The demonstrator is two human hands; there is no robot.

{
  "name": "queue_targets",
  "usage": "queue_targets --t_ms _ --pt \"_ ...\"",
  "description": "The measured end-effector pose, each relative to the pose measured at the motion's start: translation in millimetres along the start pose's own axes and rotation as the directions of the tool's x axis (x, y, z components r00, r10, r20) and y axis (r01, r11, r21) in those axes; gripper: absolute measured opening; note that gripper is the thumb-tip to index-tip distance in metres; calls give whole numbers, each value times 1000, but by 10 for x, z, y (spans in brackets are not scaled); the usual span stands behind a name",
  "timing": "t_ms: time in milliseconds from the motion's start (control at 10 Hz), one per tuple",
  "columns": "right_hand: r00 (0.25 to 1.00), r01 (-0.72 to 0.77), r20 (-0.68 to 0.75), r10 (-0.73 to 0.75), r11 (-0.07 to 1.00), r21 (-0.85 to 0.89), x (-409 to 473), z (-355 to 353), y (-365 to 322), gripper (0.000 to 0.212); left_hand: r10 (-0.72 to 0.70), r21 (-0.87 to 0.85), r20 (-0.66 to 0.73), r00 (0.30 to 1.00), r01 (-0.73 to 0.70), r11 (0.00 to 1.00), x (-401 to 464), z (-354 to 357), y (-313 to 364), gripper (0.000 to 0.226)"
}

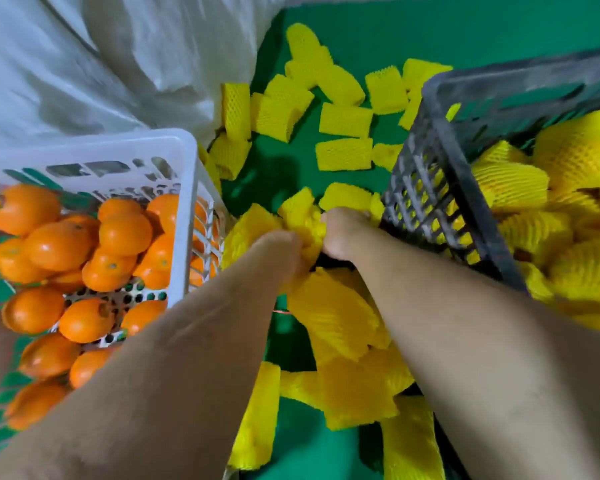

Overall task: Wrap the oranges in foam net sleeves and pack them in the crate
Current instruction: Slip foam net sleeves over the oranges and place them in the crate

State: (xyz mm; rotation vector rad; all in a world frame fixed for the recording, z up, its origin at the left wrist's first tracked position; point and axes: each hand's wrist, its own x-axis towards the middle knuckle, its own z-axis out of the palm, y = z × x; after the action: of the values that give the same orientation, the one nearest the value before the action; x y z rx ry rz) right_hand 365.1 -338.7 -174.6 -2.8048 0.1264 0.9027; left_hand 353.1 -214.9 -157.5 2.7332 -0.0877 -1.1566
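Both hands meet at the middle of the view over a yellow foam net sleeve (303, 216). My left hand (280, 249) grips its left side, and my right hand (343, 233) grips its right side. Whether an orange sits inside the sleeve is hidden by the hands. On the left, a white plastic basket (184, 157) holds several bare oranges (125, 233). The dark grey crate (465, 188) on the right contains several oranges wrapped in yellow sleeves (575, 150).
Loose yellow sleeves (345, 120) lie scattered over the green surface (378, 32) ahead and under my forearms. A white sack or cloth (118, 60) fills the upper left behind the basket.
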Motion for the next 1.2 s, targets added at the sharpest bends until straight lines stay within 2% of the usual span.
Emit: queue_targets --t_ms 100,200,300,400,500,600,700,800,900,1000,1100,1200 --pt "998 13 68 -11 999 -30 -473 280 7 58 -2 -2 41 999 2 1000 -467 392 -123 39" --pt "990 53 136 -41 995 -87 -1021 493 15 55 56 254 119 991 -85 963 -825 737 -194 44" --pt "986 64 159 -41 987 -146 -1445 521 21 57 20 76 137 990 -31 997 -1110 875 -256 51" --pt "999 5 43 -5 1000 1 -1790 409 9 81 -65 -120 -28 997 61 991 -1431 903 -269 53" --pt "936 24 -344 73 962 270 -2212 429 8 82 25 -76 -365 931 -57 995 -1915 1005 -314 67" --pt "697 191 -676 238 847 496 -2859 845 9 67 32 -304 -606 795 -268 914 -2371 1350 -456 74" --pt "626 194 -656 421 731 654 -3490 1728 -31 69 -189 -794 -365 912 -199 575 -2645 1889 -630 79" --pt "771 -129 -298 563 595 793 -3733 2383 -6 89 -322 -862 -90 942 88 500 -2711 2279 -680 83" --pt "881 -141 4 473 253 957 -3573 2398 -80 97 -149 -974 68 986 98 203 -2687 2294 -588 71" --pt "903 22 4 431 -56 998 -3408 2086 -176 54 100 -989 -131 986 -136 51 -2753 2184 -507 63" --pt "876 162 -156 456 26 986 -3378 1769 -186 26 121 -963 -258 959 -265 52 -2925 2052 -462 71" --pt "845 286 -294 447 88 954 -3467 1656 -213 28 31 -957 -279 960 -280 69 -3127 2062 -531 64"
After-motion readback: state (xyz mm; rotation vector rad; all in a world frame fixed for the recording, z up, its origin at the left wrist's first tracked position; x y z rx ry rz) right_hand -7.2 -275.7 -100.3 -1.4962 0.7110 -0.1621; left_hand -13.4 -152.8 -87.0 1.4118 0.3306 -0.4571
